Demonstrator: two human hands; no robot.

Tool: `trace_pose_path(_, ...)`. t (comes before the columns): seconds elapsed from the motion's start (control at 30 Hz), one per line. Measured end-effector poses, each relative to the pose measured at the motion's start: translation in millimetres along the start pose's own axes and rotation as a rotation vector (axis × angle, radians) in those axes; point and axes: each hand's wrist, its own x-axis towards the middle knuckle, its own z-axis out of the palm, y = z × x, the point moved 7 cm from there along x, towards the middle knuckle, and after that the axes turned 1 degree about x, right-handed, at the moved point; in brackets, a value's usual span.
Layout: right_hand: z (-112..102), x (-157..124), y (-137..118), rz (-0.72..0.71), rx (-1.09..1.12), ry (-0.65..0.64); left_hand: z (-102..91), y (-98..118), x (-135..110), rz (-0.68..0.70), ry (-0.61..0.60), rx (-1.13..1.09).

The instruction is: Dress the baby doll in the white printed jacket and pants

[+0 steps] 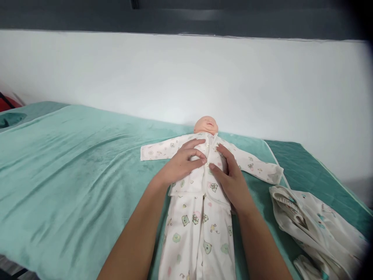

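A baby doll (206,124) lies on its back, dressed in a white long-sleeved baby top (190,181) and matching trousers (201,237) printed with small animals. Over the chest, my left hand (186,159) has its thumb and a bent finger together at the top's front opening, pinching the fabric edge there; another finger stretches out above. My right hand (233,179) rests on the opposite side of the front, its thumb and forefinger apart. Small fasteners run down the middle between the hands. Both sleeves spread outward, with no doll hands showing.
A pale green velvety blanket (72,167) covers the bed, with a darker green cover (303,161) at the right. Another folded white printed garment (320,229) lies right of the doll. Behind stands a white wall (145,74).
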Motion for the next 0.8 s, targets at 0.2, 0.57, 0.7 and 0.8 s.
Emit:
trace_pose_path(0.2,-0.2,0.8,-0.9,-0.021,-0.020,-0.001,1.4,-0.1,0.7,0.008,-0.002,0.015)
trace_pose_path(0.57,-0.6,1.2,2.1,-0.011,-0.013,0.004,3.8,0.6,0.8,0.008,0.036,-0.005)
trace_pose_path(0.7,-2.1,1.9,4.8,0.006,0.005,0.004,3.3,0.0,0.7,-0.002,0.085,0.003)
trace_pose_path(0.8,-2.0,2.4,7.6,0.014,0.030,-0.015,4.1,0.4,0.9,0.009,0.074,0.009)
